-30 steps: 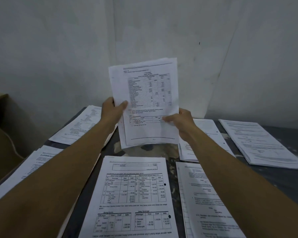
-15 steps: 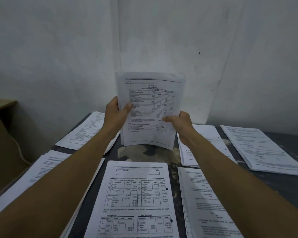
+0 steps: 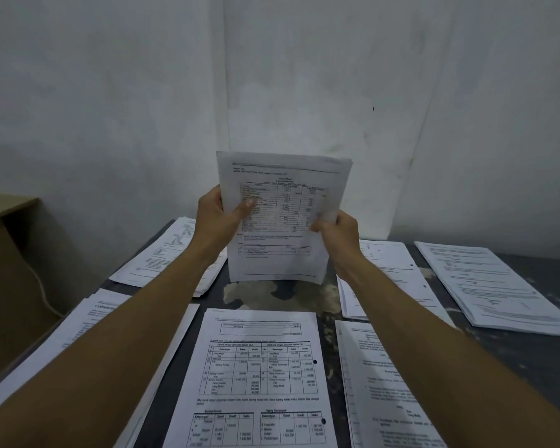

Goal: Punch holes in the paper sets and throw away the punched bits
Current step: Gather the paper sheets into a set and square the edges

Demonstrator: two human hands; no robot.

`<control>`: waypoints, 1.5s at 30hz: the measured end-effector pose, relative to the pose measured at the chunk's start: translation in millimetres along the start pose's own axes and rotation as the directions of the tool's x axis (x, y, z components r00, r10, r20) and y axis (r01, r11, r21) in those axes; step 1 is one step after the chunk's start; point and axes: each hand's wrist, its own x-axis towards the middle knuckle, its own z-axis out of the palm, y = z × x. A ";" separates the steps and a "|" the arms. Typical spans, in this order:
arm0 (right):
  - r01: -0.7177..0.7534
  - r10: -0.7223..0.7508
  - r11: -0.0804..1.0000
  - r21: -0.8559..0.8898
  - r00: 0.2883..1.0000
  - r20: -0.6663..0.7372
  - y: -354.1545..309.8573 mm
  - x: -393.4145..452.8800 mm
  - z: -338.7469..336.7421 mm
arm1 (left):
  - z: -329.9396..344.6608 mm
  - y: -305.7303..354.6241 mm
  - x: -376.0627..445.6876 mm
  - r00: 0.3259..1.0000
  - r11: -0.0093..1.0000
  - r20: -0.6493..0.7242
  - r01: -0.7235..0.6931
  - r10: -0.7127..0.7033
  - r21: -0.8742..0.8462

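1. Head view: upright paper set (image 3: 280, 221) pinched at both side edges, bottom edge touching or just above the tabletop (image 3: 530, 360) — cannot tell which.
2. Left hand (image 3: 219, 218) closed on the set's left edge, thumb across the front sheet; right hand (image 3: 338, 232) closed on the right edge, fingers curled behind.
3. Looks like squaring the sheets before punching. Best done with a loose grip, tapping the bottom edge flat on the bare patch directly below the set, then checking the top corners, where sheets fan slightly.
4. Already-punched set (image 3: 259, 376) lying flat nearer than the held set, two dark holes along its right margin.
5. More stacks crowding round the held set: one to its left (image 3: 165, 253), two to its right (image 3: 388, 279) (image 3: 495, 286), others nearer at both sides.
6. Open room tight: only the bare strip under the held set. Wall close behind. No punch in sight.
7. Risk, as a guess: loosening too far and spilling sheets onto the neighbouring stacks.
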 end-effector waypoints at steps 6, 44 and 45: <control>0.008 -0.006 0.999 0.042 0.999 -0.047 -9.5 -0.1 9.5 | 2.1 3.3 1.5 1.000 1.000 -0.013 -0.015 0.015 -0.025; 0.110 -0.105 0.992 0.065 0.992 -0.072 -30.7 1.9 14.8 | 8.1 7.4 13.0 1.000 0.999 -0.027 0.000 -0.001 -0.051; 0.113 -0.106 0.991 0.077 0.991 -0.085 -29.5 2.2 14.8 | 9.3 7.6 12.9 0.999 0.999 -0.037 -0.009 0.007 -0.052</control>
